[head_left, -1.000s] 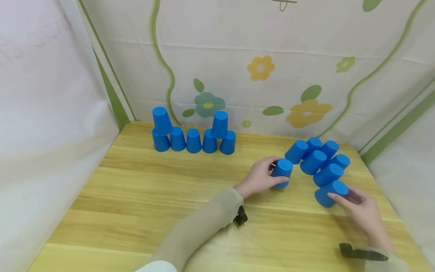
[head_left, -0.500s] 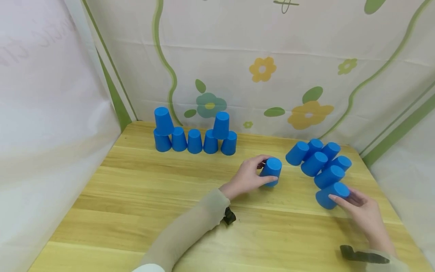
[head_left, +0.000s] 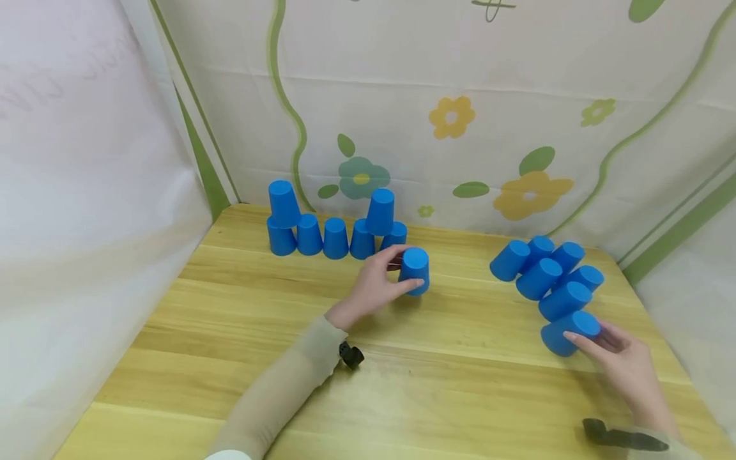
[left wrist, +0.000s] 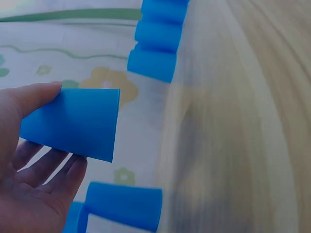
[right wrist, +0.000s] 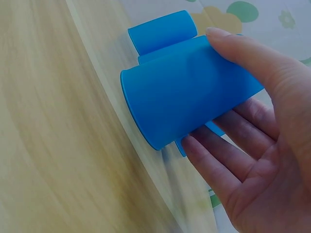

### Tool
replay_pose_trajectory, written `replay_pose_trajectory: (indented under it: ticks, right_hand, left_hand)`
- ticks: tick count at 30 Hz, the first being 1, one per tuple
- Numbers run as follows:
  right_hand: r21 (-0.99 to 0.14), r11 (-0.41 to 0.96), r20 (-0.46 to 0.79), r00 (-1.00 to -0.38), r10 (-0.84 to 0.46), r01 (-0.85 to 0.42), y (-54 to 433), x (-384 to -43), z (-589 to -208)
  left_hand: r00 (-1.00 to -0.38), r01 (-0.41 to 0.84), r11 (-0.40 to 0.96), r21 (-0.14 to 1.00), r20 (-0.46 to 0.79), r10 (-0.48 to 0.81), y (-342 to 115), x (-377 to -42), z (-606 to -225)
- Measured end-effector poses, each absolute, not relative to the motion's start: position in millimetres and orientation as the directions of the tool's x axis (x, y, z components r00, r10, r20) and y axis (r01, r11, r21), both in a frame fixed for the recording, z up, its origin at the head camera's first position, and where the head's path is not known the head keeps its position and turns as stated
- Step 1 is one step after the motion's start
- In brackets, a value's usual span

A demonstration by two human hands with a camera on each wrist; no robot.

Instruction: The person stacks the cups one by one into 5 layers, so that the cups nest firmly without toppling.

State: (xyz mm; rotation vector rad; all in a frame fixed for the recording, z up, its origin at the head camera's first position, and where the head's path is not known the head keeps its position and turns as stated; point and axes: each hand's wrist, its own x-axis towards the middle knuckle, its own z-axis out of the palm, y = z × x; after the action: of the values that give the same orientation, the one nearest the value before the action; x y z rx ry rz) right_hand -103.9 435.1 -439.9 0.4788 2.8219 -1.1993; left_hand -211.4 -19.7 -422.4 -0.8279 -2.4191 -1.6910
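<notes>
My left hand [head_left: 376, 281] holds an upside-down blue cup [head_left: 415, 271] between thumb and fingers, just in front of the right end of a row of blue cups. In the left wrist view, the rim of this held cup [left wrist: 82, 124] is raised off the table. My right hand [head_left: 627, 358] grips another blue cup [head_left: 566, 333] at the near side of a cluster on the right. That gripped cup [right wrist: 184, 92] is mouth down and fills the middle of the right wrist view. Several upturned cups form the row [head_left: 336, 239]; one cup [head_left: 284, 203] sits on its left end, another [head_left: 381, 212] towards its right.
More upturned blue cups [head_left: 538, 279] are grouped at the back right of the wooden table [head_left: 437, 396]. White fabric printed with flowers [head_left: 451, 118] hangs behind the table, and plain white fabric [head_left: 98, 223] runs along the left.
My left hand has carried its cup left and slightly back, from beside the right cluster to near the row, where it now partly covers the end cup. My right hand stays on its cup.
</notes>
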Motion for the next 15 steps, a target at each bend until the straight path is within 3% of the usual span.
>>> replay_pose_trajectory:
  ticks: [15]
  right_hand:
    - [-0.689,0.657,-0.173,-0.950,0.262,0.306,433,-103,-438]
  left_hand:
    - [-0.876,0.480,0.309,0.821,0.427,0.225,-90,-215,-399]
